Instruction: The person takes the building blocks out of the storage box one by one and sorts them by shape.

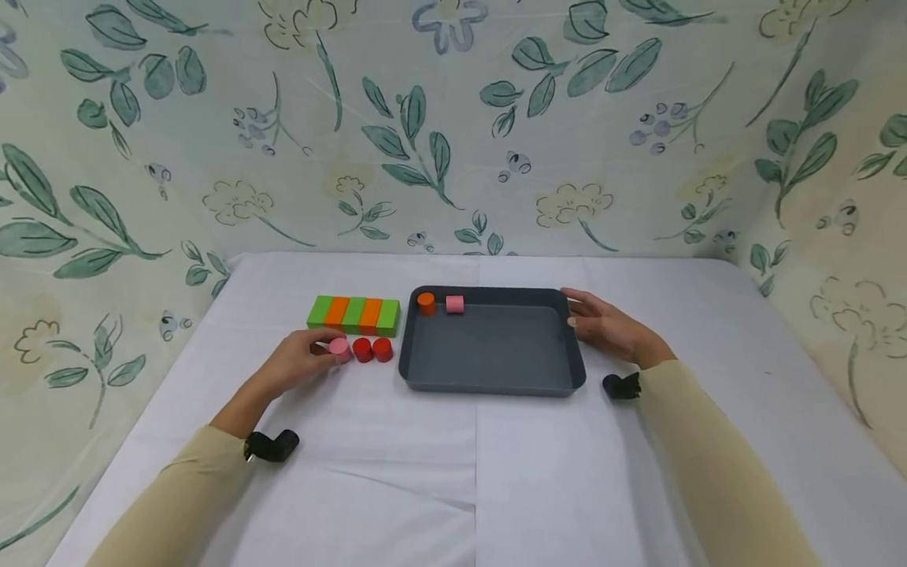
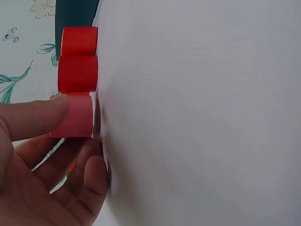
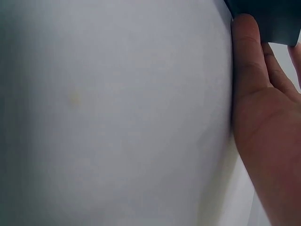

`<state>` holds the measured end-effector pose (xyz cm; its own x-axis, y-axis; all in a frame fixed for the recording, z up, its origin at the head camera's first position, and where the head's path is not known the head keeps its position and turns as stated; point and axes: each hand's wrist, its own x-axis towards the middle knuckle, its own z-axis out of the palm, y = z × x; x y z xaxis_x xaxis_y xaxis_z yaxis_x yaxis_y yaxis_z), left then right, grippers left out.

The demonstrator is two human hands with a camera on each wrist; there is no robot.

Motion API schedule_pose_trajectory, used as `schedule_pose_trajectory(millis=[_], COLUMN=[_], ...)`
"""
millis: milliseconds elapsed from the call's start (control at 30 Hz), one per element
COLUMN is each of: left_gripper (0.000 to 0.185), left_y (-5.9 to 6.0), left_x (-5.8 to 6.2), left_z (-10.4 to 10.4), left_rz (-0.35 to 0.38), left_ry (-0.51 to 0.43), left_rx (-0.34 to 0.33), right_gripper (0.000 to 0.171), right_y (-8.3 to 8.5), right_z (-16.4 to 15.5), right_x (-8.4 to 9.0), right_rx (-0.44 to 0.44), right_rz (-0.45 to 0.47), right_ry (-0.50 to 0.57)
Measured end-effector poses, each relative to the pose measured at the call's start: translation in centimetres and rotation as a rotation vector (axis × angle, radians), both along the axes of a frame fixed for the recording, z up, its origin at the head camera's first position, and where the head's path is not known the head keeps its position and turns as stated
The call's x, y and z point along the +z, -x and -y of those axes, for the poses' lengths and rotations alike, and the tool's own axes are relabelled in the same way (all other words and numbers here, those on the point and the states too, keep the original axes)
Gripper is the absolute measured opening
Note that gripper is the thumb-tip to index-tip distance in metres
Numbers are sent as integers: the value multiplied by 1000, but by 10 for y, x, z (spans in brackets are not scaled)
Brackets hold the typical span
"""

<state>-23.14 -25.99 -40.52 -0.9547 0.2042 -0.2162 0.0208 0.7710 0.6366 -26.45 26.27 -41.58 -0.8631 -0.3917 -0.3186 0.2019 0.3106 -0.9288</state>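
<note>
**A:** What is shown by the head view alone?

**B:** The whole layout is shown. A dark grey tray (image 1: 492, 384) is taken as landmark on the white surface (image 1: 453, 472). Inside the tray, at its far left corner, an orange cylinder (image 1: 426, 303) and a second pink cylinder (image 1: 455, 304) are seen standing side by side. Left of the tray, a row of green and orange blocks (image 1: 353, 314) is laid; nearer than that row, a pink cylinder (image 1: 338, 346) and two red cylinders (image 1: 372, 350) are lined up, the red pair lying between the pink one and the tray.

**A:** What is added by the wrist views?

**B:** In the left wrist view the left hand (image 1: 301, 361) is seen close: the pink cylinder is pinched between thumb and curled fingers (image 2: 89, 181), and it is shown touching the nearest red cylinder. In the right wrist view the right hand (image 1: 608, 327) is seen laid against the tray's right wall, fingers (image 3: 247, 52) straight and relaxed, nothing being gripped.

**A:** How is the held piece described?

**B:** A short, smooth, pale pink cylinder is seen standing on its flat end on the surface, left of the tray.
</note>
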Motion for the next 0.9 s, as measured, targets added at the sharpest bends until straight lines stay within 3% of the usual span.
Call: schedule_pose_trajectory(millis=[300,700,900], left_gripper=[43,44,45], left_y=[7,8,9], left_x=[-5,-9,-9], left_z=[-2,0,1], left_rz=[36,90,77], left_ry=[-37,-64,-47], left_rx=[7,15,14], right_gripper=[75,75,75], right_y=[3,4,4], right_z=[-2,-2,-1], right_x=[-5,-4,-4], right_rx=[1,2,6], right_rz=[0,3,-8], right_ry=[-15,-28,-26])
